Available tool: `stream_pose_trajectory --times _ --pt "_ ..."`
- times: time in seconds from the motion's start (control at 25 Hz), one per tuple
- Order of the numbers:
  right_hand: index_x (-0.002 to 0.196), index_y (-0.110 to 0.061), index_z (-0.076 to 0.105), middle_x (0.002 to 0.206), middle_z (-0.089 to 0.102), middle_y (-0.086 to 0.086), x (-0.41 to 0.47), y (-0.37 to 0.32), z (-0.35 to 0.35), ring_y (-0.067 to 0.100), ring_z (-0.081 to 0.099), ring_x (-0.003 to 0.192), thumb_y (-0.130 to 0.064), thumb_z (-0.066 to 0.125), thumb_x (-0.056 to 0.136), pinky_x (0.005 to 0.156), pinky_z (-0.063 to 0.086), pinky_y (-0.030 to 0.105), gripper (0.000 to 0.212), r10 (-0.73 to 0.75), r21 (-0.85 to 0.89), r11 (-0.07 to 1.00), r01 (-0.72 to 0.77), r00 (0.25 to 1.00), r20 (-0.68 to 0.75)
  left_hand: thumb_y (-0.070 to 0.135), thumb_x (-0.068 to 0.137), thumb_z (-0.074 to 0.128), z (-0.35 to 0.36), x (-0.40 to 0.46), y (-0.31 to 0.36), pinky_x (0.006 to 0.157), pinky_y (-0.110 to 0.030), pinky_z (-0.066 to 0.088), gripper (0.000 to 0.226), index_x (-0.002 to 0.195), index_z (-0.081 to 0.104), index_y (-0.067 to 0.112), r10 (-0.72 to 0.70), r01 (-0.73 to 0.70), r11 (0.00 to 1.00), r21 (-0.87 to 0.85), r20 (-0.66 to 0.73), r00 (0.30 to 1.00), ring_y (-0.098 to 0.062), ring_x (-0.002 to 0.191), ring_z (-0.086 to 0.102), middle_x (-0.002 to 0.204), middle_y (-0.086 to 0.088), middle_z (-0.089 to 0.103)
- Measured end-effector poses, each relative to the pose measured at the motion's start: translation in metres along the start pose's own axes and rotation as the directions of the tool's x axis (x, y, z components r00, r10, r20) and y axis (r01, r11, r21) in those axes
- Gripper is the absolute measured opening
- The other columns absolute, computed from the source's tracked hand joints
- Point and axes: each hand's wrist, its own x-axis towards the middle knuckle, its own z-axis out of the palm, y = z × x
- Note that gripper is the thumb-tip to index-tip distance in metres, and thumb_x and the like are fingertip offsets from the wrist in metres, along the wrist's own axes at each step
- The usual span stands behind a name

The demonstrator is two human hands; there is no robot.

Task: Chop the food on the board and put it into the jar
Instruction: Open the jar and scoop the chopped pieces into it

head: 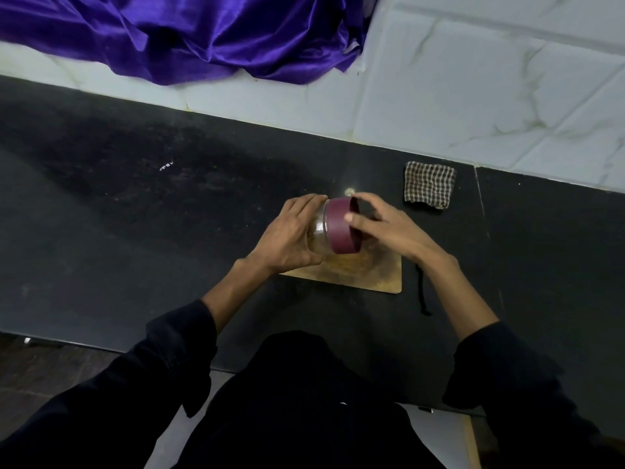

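Note:
A clear jar (318,231) with a dark red lid (340,228) is held on its side above the wooden cutting board (368,277). My left hand (291,236) wraps around the jar's glass body. My right hand (389,228) grips the lid, thumb across its side and fingers over its top. I cannot tell what is inside the jar. The visible part of the board shows only brownish stains; no food pieces can be made out on it.
A folded checked cloth (429,185) lies on the black counter (135,214) beyond the board to the right. A black cord (422,296) lies right of the board. Purple satin fabric (203,32) drapes over the tiled wall behind.

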Motion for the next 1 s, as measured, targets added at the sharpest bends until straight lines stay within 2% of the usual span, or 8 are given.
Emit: stream_pose_trajectory --times 0.08,0.2,0.32,0.44,0.6,0.68,0.84,1.0 --pt "0.147 -0.036 0.031 0.148 0.041 0.006 -0.001 0.0 0.0 0.022 0.046 0.13 -0.059 0.055 0.086 0.099 0.049 0.039 0.069 0.007 0.038 0.999 -0.007 1.0 0.001 0.032 0.061 0.084 0.001 -0.001 0.0 0.102 -0.037 0.038 0.102 0.145 0.028 0.013 -0.013 0.013 1.0 -0.016 0.011 1.0 -0.023 0.131 0.031 0.144 -0.006 0.035" --pt "0.148 -0.035 0.028 0.151 0.035 0.003 -0.001 0.004 0.0 0.021 0.041 0.134 -0.042 0.069 0.086 0.106 0.043 0.039 0.075 -0.081 -0.025 0.996 0.082 0.995 0.056 0.031 0.061 0.084 0.001 0.0 0.0 0.102 -0.037 0.039 0.102 0.144 0.028 0.014 -0.021 0.022 0.999 -0.031 0.014 1.0 -0.022 0.131 0.031 0.144 -0.005 0.035" --pt "0.147 -0.033 0.033 0.143 0.044 0.003 -0.002 0.002 0.001 0.023 0.05 0.127 -0.059 0.055 0.087 0.092 0.055 0.039 0.069 0.039 0.06 0.997 -0.039 0.999 0.004 0.031 0.061 0.085 0.002 0.001 0.004 0.102 -0.035 0.037 0.102 0.145 0.029 0.013 -0.019 0.019 0.999 -0.031 0.023 1.0 -0.022 0.131 0.03 0.144 -0.005 0.035" --pt "0.148 -0.035 0.028 0.146 0.037 -0.002 -0.003 0.006 0.002 0.014 0.041 0.13 -0.046 0.066 0.086 0.104 0.041 0.034 0.074 -0.064 0.014 0.998 0.063 0.998 0.027 0.03 0.062 0.084 0.001 0.001 0.004 0.103 -0.034 0.036 0.101 0.145 0.029 0.012 -0.018 0.02 0.999 -0.047 0.024 1.0 -0.023 0.132 0.031 0.145 -0.006 0.034" --pt "0.147 -0.037 0.032 0.146 0.043 0.001 -0.005 0.007 0.0 0.022 0.047 0.13 -0.063 0.056 0.082 0.101 0.048 0.041 0.074 0.017 0.067 0.998 -0.017 1.0 -0.005 0.032 0.062 0.085 0.003 0.002 0.004 0.104 -0.033 0.034 0.102 0.145 0.028 0.012 -0.007 0.008 0.999 -0.041 0.027 1.0 -0.022 0.132 0.03 0.145 -0.006 0.034" --pt "0.149 -0.04 0.025 0.152 0.034 0.0 -0.005 0.01 0.001 0.017 0.04 0.133 -0.052 0.065 0.083 0.107 0.041 0.038 0.079 -0.047 0.02 0.999 0.046 0.998 0.034 0.031 0.062 0.085 0.003 0.002 0.003 0.104 -0.032 0.034 0.102 0.145 0.029 0.012 -0.016 0.018 0.999 -0.047 0.029 0.999 -0.022 0.132 0.03 0.145 -0.006 0.034" --pt "0.147 -0.035 0.034 0.145 0.045 0.003 -0.007 0.012 0.003 0.021 0.052 0.124 -0.058 0.053 0.089 0.088 0.056 0.035 0.065 0.017 0.069 0.997 -0.015 0.999 -0.031 0.032 0.061 0.085 0.005 0.001 0.002 0.104 -0.033 0.034 0.103 0.145 0.028 0.013 -0.01 0.011 0.999 -0.042 0.032 0.999 -0.021 0.132 0.03 0.145 -0.005 0.034" --pt "0.151 -0.038 0.025 0.148 0.037 -0.003 -0.008 0.014 0.005 0.014 0.041 0.131 -0.049 0.07 0.08 0.107 0.04 0.036 0.084 -0.097 -0.03 0.995 0.097 0.995 0.019 0.031 0.062 0.085 0.005 0.0 -0.001 0.104 -0.033 0.035 0.102 0.145 0.028 0.015 -0.021 0.023 0.998 -0.054 0.048 0.999 -0.021 0.131 0.03 0.145 -0.004 0.033"
